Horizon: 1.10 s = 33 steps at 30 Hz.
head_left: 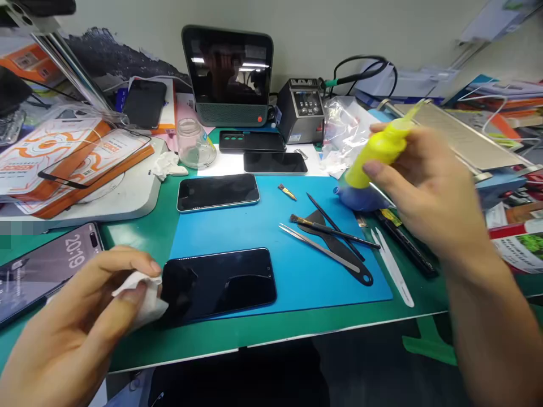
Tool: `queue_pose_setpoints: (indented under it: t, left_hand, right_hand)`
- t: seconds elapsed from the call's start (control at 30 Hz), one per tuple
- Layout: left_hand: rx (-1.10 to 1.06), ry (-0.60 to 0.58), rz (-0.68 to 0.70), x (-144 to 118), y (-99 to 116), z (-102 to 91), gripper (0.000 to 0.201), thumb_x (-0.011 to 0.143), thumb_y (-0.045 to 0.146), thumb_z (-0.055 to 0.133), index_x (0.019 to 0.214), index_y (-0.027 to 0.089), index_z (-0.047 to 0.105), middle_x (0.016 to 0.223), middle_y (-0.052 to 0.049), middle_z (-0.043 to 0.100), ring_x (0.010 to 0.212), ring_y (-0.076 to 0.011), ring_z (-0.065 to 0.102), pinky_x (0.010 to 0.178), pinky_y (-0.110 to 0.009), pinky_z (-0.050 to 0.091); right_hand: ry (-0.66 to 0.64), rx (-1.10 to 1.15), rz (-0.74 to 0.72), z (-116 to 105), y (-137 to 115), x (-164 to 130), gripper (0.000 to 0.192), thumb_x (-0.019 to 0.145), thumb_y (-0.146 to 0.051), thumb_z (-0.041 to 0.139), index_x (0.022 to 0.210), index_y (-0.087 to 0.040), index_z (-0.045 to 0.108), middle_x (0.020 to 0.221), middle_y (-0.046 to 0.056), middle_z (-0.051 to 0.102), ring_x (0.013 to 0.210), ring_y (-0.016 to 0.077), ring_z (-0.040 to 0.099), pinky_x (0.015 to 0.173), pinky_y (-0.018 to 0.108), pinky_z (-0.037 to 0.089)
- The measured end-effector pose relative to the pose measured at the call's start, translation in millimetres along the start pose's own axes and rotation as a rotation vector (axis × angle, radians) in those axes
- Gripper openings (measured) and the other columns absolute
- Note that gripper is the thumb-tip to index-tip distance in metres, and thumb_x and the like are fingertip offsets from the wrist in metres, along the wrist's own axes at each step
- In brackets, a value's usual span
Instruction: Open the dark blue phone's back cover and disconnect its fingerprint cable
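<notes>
In the head view, my left hand (91, 316) pinches a crumpled white tissue (148, 302) beside the left end of a black smartphone (218, 282), which lies screen up on the blue mat (229, 232). My right hand (432, 181) grips a yellow squeeze bottle (377, 152) with a thin nozzle pointing up and to the right. The bottle is raised above the mat's right side, its nozzle end slightly blurred. Below it sits a rounded blue object (360, 198), partly covered. A second smartphone (218, 192) with a pale frame rests at the mat's upper left.
Tweezers (318, 247), brushes (335, 230) and a black spatula (345, 254) lie crossed on the mat's right. White tweezers (394, 271) are beside it. A glass jar (195, 144), a screen device (229, 76) and a grey control box (300, 110) stand behind. A lit phone (46, 265) lies left.
</notes>
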<state>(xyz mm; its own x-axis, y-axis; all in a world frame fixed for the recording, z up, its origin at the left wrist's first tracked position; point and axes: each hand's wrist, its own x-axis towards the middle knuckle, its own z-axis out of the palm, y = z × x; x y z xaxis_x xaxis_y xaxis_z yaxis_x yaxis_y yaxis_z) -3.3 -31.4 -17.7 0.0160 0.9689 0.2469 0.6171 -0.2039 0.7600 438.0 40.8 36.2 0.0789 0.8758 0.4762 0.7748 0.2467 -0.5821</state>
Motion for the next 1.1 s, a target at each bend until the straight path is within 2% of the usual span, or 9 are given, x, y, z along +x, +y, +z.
queue_pose_setpoints:
  t: [0.03,0.1,0.17,0.2,0.3,0.43,0.6,0.8,1.1]
  left_hand:
    - [-0.031,-0.006,-0.036,0,2,0.8,0.014,0.111,0.046,0.073,0.110,0.033,0.077,0.104,0.000,0.081,0.084,-0.0196,0.083,0.064,-0.024,0.070]
    - [-0.100,0.009,-0.108,-1,6,3.5,0.017,0.103,0.042,0.085,0.118,0.034,0.081,0.109,0.001,0.084,0.086,-0.0184,0.084,0.067,-0.022,0.072]
    - [-0.141,0.028,-0.157,-1,10,6.5,0.028,0.098,0.037,0.090,0.125,0.035,0.084,0.112,0.001,0.086,0.087,-0.0172,0.085,0.070,-0.019,0.072]
    - [-0.144,0.042,-0.161,-1,12,7.8,0.030,0.096,0.035,0.091,0.126,0.035,0.085,0.113,0.002,0.087,0.088,-0.0161,0.086,0.072,-0.017,0.072]
    - [-0.123,0.058,-0.181,-1,18,12.2,0.023,0.093,0.028,0.092,0.115,0.031,0.086,0.113,0.004,0.089,0.094,-0.0141,0.087,0.079,-0.013,0.070]
    - [-0.040,0.121,-0.152,1,27,20.2,0.012,0.098,0.036,0.092,0.107,0.030,0.087,0.107,0.007,0.089,0.090,-0.0109,0.084,0.080,-0.012,0.066]
    - [0.025,0.200,-0.125,-1,35,25.0,0.011,0.100,0.036,0.089,0.108,0.030,0.085,0.102,0.010,0.085,0.086,-0.0054,0.076,0.081,-0.008,0.058]
    - [0.043,0.219,-0.118,-4,29,25.4,0.015,0.101,0.038,0.086,0.112,0.028,0.083,0.100,0.007,0.080,0.074,-0.0055,0.067,0.064,-0.011,0.051]
    - [0.094,0.158,-0.055,-2,32,28.2,0.016,0.103,0.044,0.085,0.111,0.030,0.081,0.104,0.009,0.082,0.089,-0.0091,0.077,0.083,-0.018,0.059]
  right_hand:
    - [-0.024,0.024,-0.010,-5,-11,-14,0.055,0.115,-0.052,0.079,0.166,-0.032,0.070,0.160,0.007,0.077,0.127,0.0225,0.083,0.114,0.037,0.069]
    - [-0.132,-0.019,-0.096,-13,-28,-47,0.060,0.116,-0.054,0.078,0.173,-0.041,0.065,0.171,0.003,0.070,0.133,0.0221,0.082,0.119,0.034,0.068]
    - [-0.206,-0.047,-0.138,-17,-35,-80,0.082,0.111,-0.066,0.081,0.183,-0.039,0.052,0.154,0.004,0.082,0.125,0.0223,0.087,0.110,0.026,0.073]
    - [-0.203,-0.059,-0.138,-19,-36,-95,0.081,0.107,-0.068,0.085,0.177,-0.036,0.059,0.146,0.003,0.085,0.120,0.0202,0.088,0.111,0.021,0.071]
    - [-0.225,-0.113,-0.285,-19,-34,-121,0.049,0.110,-0.057,0.086,0.147,-0.027,0.076,0.131,0.002,0.088,0.109,0.0169,0.089,0.105,0.016,0.069]
    - [-0.310,-0.112,-0.439,-11,-35,-125,0.029,0.117,-0.040,0.077,0.141,-0.024,0.075,0.127,0.003,0.090,0.108,0.0182,0.089,0.102,0.024,0.071]
    - [-0.330,-0.091,-0.485,2,-38,-121,0.028,0.113,-0.027,0.079,0.142,-0.023,0.077,0.132,0.004,0.089,0.113,0.0192,0.088,0.098,0.032,0.070]
    - [-0.329,-0.083,-0.471,7,-34,-120,0.031,0.114,-0.027,0.080,0.145,-0.026,0.077,0.136,0.004,0.088,0.117,0.0222,0.087,0.100,0.037,0.071]
    - [-0.346,-0.064,-0.475,6,-29,-114,0.028,0.115,-0.027,0.079,0.143,-0.026,0.078,0.138,0.002,0.087,0.123,0.0172,0.085,0.104,0.030,0.069]
